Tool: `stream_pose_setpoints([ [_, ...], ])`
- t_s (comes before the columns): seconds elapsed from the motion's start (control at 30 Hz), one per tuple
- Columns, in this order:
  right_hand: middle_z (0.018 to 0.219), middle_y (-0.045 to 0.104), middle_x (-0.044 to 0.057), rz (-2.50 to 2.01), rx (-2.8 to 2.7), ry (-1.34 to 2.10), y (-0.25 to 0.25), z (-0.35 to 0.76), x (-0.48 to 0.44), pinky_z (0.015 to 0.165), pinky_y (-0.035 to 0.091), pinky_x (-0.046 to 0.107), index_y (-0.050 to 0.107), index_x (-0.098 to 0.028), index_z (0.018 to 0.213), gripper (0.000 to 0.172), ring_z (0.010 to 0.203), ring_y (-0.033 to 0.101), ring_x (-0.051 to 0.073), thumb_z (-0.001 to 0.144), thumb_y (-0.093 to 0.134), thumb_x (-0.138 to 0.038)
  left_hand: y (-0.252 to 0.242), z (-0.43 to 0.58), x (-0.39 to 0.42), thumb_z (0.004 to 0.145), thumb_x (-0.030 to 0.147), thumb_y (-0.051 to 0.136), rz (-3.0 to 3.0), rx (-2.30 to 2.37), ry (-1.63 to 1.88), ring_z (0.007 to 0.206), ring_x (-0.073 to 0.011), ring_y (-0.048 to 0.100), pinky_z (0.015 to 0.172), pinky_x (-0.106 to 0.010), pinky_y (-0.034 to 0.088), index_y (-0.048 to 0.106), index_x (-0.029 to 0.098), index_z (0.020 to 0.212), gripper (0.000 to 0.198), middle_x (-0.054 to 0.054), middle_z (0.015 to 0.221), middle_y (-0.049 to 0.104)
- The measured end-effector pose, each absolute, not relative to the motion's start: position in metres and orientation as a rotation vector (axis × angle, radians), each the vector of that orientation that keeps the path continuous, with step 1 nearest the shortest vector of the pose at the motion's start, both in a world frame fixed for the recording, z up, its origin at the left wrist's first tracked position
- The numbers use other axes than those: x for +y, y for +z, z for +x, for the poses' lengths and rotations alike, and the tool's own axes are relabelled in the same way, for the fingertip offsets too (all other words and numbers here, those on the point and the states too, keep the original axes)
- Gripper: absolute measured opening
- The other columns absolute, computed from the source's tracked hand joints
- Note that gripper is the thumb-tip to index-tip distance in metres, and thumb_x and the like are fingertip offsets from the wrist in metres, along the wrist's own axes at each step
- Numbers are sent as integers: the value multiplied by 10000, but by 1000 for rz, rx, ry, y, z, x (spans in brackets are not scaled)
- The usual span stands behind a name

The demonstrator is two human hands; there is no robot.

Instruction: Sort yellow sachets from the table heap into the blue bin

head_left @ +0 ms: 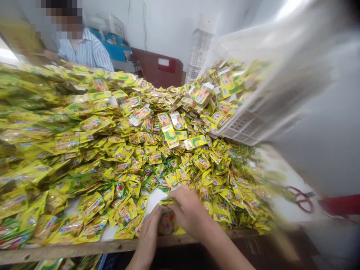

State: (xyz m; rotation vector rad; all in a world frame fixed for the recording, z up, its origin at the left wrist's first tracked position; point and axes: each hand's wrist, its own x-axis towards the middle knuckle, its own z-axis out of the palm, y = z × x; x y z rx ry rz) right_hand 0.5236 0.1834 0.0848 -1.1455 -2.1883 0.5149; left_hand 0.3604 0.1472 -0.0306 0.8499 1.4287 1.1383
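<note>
A huge heap of small yellow-green sachets [118, 150] covers the white table [157, 197]. At the near edge both hands meet over a small stack of sachets [168, 221]. My left hand [149, 232] closes its fingers on the stack's left side. My right hand [189, 212] curls over the top and right side of the same stack, with one sachet edge sticking up between thumb and fingers. A white plastic crate [253, 123] is tilted at the upper right, and sachets spill out of it onto the heap.
Red-handled scissors [302, 198] lie on the table at the right, beside a red object [340, 205]. A person in a striped shirt [87, 50] sits across the table at the back left. Stacked white crates [199, 52] stand by the far wall. A wooden table edge [84, 248] runs along the front.
</note>
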Motion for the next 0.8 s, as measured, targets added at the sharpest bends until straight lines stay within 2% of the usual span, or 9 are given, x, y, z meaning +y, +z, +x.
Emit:
stream_pose_setpoints([
  [0.1,905,624,63,-1241,-2358,426,88,525,180,786,406,300,605,-189,964,195,891,526,202,872,472,-79,-7,369,149,788,489,583,925,1381,1098,1328,-306,450,1136,-453,325,710,247,1033,367,-27,1275,652],
  [0.23,848,629,53,-1339,-2482,454,99,529,183,773,410,276,640,-184,859,190,860,542,195,777,536,-49,19,379,151,808,481,564,1006,1258,1130,1201,-301,555,1053,-377,414,714,255,951,307,-18,1141,708],
  [0.37,866,650,43,-1305,-2592,595,111,535,190,765,417,251,693,-200,880,253,848,578,179,721,580,-39,17,380,152,822,412,606,1123,1027,1090,1043,-266,605,909,-311,478,676,250,1028,272,-20,1048,704],
  [0.47,939,663,42,-1289,-2548,705,114,541,194,734,423,246,676,-198,955,221,872,595,185,742,666,-140,5,378,154,803,381,666,1185,1003,1063,893,-237,609,792,-279,483,672,222,955,220,-30,898,688],
  [0.53,912,664,12,-1312,-2444,789,113,546,195,688,418,230,649,-208,993,242,817,597,163,758,688,-166,-1,376,156,819,384,655,1167,990,1054,843,-223,604,732,-264,475,668,214,935,207,-29,854,675],
  [0.67,773,617,-21,-1320,-2210,785,99,548,198,685,406,219,661,-191,806,114,744,565,125,792,660,-78,-1,374,159,819,355,668,1111,917,1051,935,-226,606,799,-265,470,658,233,998,217,-21,918,680],
  [0.8,914,595,20,-1277,-2140,582,74,544,195,812,417,278,692,-193,727,100,935,517,169,771,719,-108,0,376,159,821,310,671,1139,925,1054,1021,-230,591,888,-275,450,651,245,1057,245,-22,1041,687],
])
